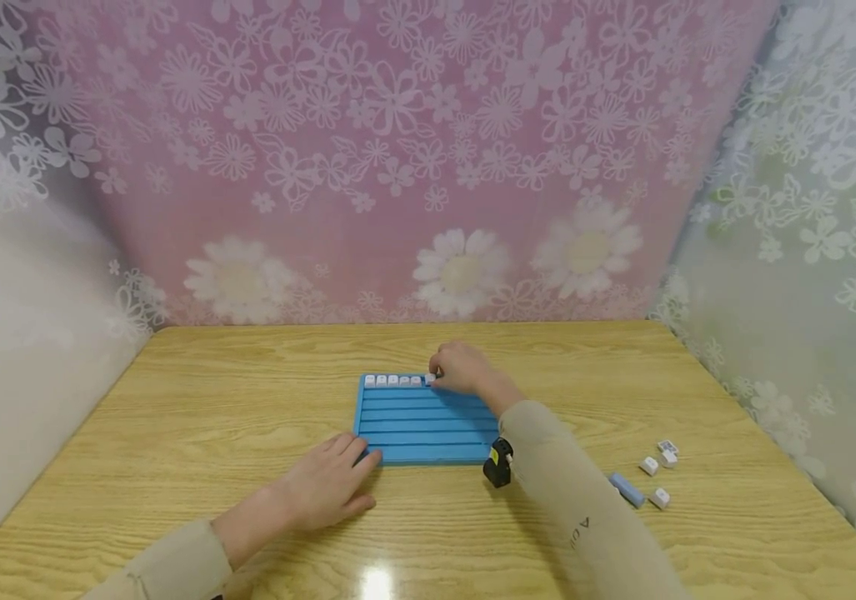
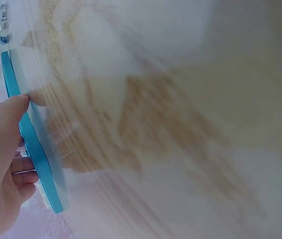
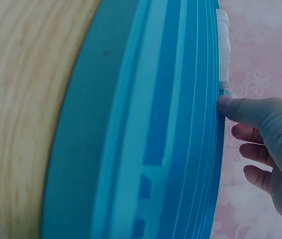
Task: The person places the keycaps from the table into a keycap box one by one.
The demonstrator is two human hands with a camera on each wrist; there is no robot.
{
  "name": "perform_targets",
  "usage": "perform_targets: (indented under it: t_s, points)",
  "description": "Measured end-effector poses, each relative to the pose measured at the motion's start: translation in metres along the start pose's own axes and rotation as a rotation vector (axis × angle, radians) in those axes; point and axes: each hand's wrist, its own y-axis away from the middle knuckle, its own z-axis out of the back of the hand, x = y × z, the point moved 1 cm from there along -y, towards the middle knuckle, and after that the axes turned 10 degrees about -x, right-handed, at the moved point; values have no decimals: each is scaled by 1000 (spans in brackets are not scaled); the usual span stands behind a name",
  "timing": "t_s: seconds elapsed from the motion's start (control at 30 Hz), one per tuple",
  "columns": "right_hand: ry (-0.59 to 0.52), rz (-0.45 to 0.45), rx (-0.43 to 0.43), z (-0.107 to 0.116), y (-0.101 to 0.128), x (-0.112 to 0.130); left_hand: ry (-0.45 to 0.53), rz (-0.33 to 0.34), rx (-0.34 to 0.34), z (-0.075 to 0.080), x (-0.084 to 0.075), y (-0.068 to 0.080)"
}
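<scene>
A blue ridged tray (image 1: 428,429) lies on the wooden table, with several white keycaps (image 1: 393,381) lined up in its far left row. My right hand (image 1: 465,367) pinches another white keycap (image 1: 430,379) at that row, a small gap to the right of the others. In the right wrist view the thumb (image 3: 224,102) presses at the tray's far edge, and the keycap is mostly hidden behind it. My left hand (image 1: 326,483) rests at the tray's near left corner, fingers extended onto it. In the left wrist view that hand (image 2: 1,149) touches the tray's edge (image 2: 36,139).
Right of the tray, beyond my right forearm, loose white keycaps (image 1: 649,466) lie scattered beside a long blue-grey piece (image 1: 626,490). A black wrist camera (image 1: 498,462) hangs by the tray's near right corner. Flowered curtains (image 1: 397,167) enclose the table's back and sides.
</scene>
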Motion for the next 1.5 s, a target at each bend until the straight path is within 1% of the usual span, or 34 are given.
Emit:
perform_targets:
  t_s: [0.23, 0.67, 0.87, 1.07, 1.27, 1.5]
  points:
    - [54, 23, -15, -2, 0, 0, -7, 1, -11, -1, 0, 0]
    - [53, 13, -5, -4, 0, -2, -8, 4, -7, -2, 1, -1]
    - [43, 10, -18, -3, 2, -3, -15, 2, 1, -2, 0, -1]
    - [64, 8, -8, -3, 3, -1, -9, 2, -2, -3, 0, 0]
    - [83, 28, -13, -3, 3, -2, 5, 8, -1, -4, 0, 0]
    - [118, 32, -13, -5, 3, -3, -5, 5, -3, -3, 0, 0]
